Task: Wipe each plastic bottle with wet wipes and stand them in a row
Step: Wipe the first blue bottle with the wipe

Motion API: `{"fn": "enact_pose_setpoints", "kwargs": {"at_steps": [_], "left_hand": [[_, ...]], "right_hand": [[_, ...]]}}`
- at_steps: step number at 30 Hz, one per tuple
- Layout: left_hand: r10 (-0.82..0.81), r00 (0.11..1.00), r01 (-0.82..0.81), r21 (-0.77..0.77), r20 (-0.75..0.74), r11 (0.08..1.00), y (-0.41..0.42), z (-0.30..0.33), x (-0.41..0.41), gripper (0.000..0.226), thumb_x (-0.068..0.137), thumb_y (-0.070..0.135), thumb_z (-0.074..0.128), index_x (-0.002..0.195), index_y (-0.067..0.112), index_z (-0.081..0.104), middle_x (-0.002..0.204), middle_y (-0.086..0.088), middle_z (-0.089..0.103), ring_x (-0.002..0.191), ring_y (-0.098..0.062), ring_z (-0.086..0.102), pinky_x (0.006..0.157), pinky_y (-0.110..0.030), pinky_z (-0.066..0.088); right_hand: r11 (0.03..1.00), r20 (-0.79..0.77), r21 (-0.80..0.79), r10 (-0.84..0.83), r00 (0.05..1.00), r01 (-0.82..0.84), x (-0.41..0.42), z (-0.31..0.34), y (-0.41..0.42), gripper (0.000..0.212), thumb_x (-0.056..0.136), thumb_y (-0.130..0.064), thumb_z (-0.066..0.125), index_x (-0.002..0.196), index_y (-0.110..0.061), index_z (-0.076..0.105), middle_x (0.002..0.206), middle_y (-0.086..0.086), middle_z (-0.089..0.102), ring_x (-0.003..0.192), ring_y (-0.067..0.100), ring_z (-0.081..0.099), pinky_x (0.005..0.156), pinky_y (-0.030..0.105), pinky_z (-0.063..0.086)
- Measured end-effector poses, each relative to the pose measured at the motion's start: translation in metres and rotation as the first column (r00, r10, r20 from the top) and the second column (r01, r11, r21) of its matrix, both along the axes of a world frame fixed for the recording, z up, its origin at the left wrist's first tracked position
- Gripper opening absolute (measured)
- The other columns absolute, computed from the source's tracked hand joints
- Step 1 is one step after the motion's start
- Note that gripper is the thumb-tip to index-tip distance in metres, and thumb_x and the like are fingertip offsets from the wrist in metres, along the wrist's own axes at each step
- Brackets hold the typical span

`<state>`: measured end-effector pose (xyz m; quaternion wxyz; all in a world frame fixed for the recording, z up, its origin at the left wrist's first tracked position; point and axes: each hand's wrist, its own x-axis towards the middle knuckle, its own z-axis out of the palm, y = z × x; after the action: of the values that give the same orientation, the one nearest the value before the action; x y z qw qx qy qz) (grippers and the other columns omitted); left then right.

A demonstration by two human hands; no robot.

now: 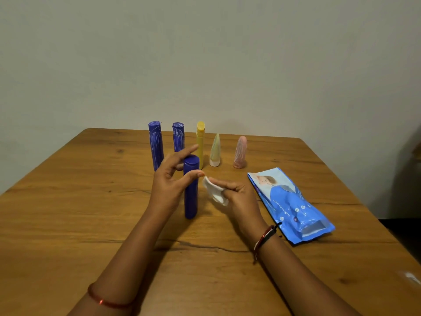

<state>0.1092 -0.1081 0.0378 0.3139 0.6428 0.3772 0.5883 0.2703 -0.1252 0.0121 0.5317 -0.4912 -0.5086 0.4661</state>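
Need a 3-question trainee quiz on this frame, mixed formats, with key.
1. True or false: the right hand pinches a white wet wipe.
2. How many bottles stand in the back row? A) three B) five C) seven
3. Fill in: the blue wipes pack lies to the ___ of the near blue bottle.

Key: 1 true. 2 B. 3 right. The left hand, fingers spread, is beside the near blue bottle without gripping it.
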Motion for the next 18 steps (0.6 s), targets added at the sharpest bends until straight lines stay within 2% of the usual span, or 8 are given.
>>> {"fn": "enact_pose_setpoints", "kwargs": {"at_steps": [2,5,7,10,12,14,16,18], "left_hand": [[0.095,0.991,-0.09,0.053,-0.096,0.995,0.0,-0.002,-0.001,0.044,0.067,0.052,0.069,0.11,0.051,0.06,0.105,0.014,0.057,0.099,-0.008,0.055,0.084,-0.01,0.043],[0.191,0.97,-0.171,0.132,-0.154,0.976,-0.001,-0.003,0.0,0.034,0.077,0.054,0.063,0.109,0.044,0.058,0.104,0.007,0.053,0.096,-0.003,0.051,0.083,-0.008,0.042],[0.175,0.979,-0.158,0.149,-0.107,0.976,-0.002,-0.003,0.001,0.028,0.095,0.047,0.044,0.113,0.035,0.061,0.105,0.001,0.053,0.097,-0.003,0.051,0.085,-0.01,0.04],[0.115,0.993,-0.113,0.105,-0.014,0.988,-0.002,-0.003,-0.001,0.048,0.101,0.026,0.017,0.116,0.026,0.062,0.111,-0.007,0.053,0.104,-0.001,0.049,0.09,-0.007,0.034],[0.089,0.996,-0.089,0.105,0.007,0.99,-0.002,-0.004,-0.002,0.051,0.101,0.025,0.013,0.115,0.031,0.062,0.113,-0.008,0.053,0.107,-0.003,0.048,0.091,-0.008,0.033],[0.074,0.997,-0.076,0.13,0.015,0.989,-0.003,-0.005,-0.002,0.049,0.1,0.03,0.014,0.114,0.032,0.061,0.115,-0.011,0.054,0.109,-0.008,0.049,0.093,-0.014,0.035],[0.068,0.997,-0.072,0.139,0.031,0.988,-0.002,-0.005,-0.001,0.049,0.097,0.034,0.015,0.114,0.03,0.062,0.115,-0.012,0.055,0.111,-0.014,0.05,0.095,-0.02,0.037],[0.065,0.997,-0.069,0.137,0.04,0.988,-0.001,-0.006,-0.001,0.052,0.097,0.035,0.015,0.114,0.026,0.063,0.116,-0.011,0.056,0.113,-0.015,0.05,0.096,-0.023,0.038]], "right_hand": [[0.997,-0.084,-0.026,-0.074,0.994,0.072,0.001,0.004,0.001,0.043,0.084,0.01,0.049,0.094,-0.022,0.076,0.101,-0.001,0.073,0.099,0.017,0.066,0.087,0.04,0.055],[0.988,-0.09,0.057,-0.139,0.986,0.145,0.001,0.013,-0.002,0.04,0.087,0.007,0.05,0.1,-0.022,0.073,0.105,-0.005,0.071,0.099,0.01,0.064,0.071,0.02,0.054],[0.967,-0.032,0.182,-0.176,0.984,0.179,-0.002,0.015,-0.004,0.038,0.088,0.007,0.051,0.108,-0.018,0.071,0.112,-0.004,0.069,0.105,0.008,0.061,0.076,0.018,0.052],[0.848,0.098,0.49,-0.283,0.954,0.201,-0.009,0.023,-0.011,0.041,0.086,0.012,0.049,0.116,-0.01,0.066,0.12,0.001,0.066,0.115,0.004,0.056,0.093,0.017,0.047],[0.692,0.238,0.715,-0.369,0.898,0.094,-0.014,0.027,-0.013,0.042,0.085,0.01,0.043,0.12,-0.004,0.062,0.124,0.008,0.062,0.123,0.01,0.052,0.102,0.02,0.042],[0.558,0.389,0.824,-0.434,0.812,-0.097,-0.018,0.026,-0.012,0.035,0.094,-0.003,0.038,0.122,0.001,0.059,0.128,0.013,0.059,0.128,0.02,0.047,0.107,0.028,0.039],[0.502,0.501,0.829,-0.468,0.728,-0.247,-0.021,0.021,-0.009,0.034,0.099,-0.013,0.038,0.125,0.002,0.055,0.131,0.016,0.055,0.131,0.026,0.043,0.107,0.034,0.039],[0.495,0.558,0.81,-0.488,0.671,-0.313,-0.022,0.012,-0.006,0.034,0.097,-0.012,0.043,0.128,0.0,0.052,0.135,0.016,0.052,0.134,0.026,0.04,0.107,0.036,0.04]]}}
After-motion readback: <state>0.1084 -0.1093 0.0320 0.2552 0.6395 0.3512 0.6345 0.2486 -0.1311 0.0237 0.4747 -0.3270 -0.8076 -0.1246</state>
